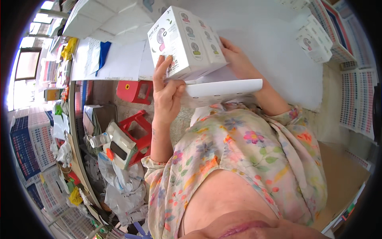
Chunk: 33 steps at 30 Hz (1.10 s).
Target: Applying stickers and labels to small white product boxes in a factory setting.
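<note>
Above the front edge of the white table, I hold a tilted group of white fan boxes [179, 44], printed with small pictures of fans. My left hand [169, 89] has its fingers against their lower left side, with the thumb bent inward. Against the far right side of the boxes rests my right hand [240, 61], its fingertips partly hidden behind them. Just below the boxes, close to my chest, is a flat white cardboard piece [223, 89] with a rounded edge; its left end meets my left hand. Whether it is joined to the boxes, I cannot tell.
More white fan boxes [314, 40] stand at the table's right, beside stacked printed sheets [356, 99]. Large white cartons [107, 20] lie at the far left. Red stools [135, 91] and plastic bags [123, 195] are on the floor to my left, near a cluttered shelf [73, 159].
</note>
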Tool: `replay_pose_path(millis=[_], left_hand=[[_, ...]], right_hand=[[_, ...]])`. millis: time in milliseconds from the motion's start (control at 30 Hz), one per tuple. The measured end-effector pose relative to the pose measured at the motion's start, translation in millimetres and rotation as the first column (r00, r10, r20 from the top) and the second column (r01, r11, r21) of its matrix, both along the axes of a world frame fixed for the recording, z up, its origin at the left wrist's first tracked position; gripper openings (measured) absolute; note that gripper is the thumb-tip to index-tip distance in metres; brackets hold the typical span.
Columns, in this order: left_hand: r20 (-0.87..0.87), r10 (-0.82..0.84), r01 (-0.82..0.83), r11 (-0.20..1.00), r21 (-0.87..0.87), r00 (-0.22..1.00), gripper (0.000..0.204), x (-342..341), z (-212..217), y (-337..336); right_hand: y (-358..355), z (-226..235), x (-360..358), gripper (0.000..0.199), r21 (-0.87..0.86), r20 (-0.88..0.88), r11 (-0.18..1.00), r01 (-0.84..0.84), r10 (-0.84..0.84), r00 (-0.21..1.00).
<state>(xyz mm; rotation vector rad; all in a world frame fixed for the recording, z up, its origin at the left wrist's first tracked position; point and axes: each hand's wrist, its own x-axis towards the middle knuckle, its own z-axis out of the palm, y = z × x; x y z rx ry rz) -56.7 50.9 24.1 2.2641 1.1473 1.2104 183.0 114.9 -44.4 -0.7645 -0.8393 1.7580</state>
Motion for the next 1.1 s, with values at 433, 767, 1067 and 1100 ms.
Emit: replay_pose_path(millis=[433, 767, 1067, 1100], left_hand=[[0.678, -0.498, 0.841, 0.345, -0.417, 0.541, 0.019, 157, -72, 7], [0.654, -0.584, 0.790, -0.037, -0.612, 0.480, 0.030, 239, -53, 5], [0.222, -0.899, 0.727, 0.141, -0.672, 0.379, 0.030, 262, -39, 30], [0.244, -0.891, 0.740, 0.137, -0.658, 0.383, 0.030, 264, -41, 31]], right_hand=[[-36, 61, 270, 0.061, 0.210, 0.844, 0.976, 0.055, -0.209, 0.493], [-44, 74, 312, 0.049, 0.345, 0.916, 0.926, -0.152, -0.367, -0.161], [43, 41, 424, 0.065, 0.566, 0.791, 0.824, 0.026, -0.534, -0.300], [54, 38, 426, 0.065, 0.569, 0.788, 0.822, 0.020, -0.538, -0.298]])
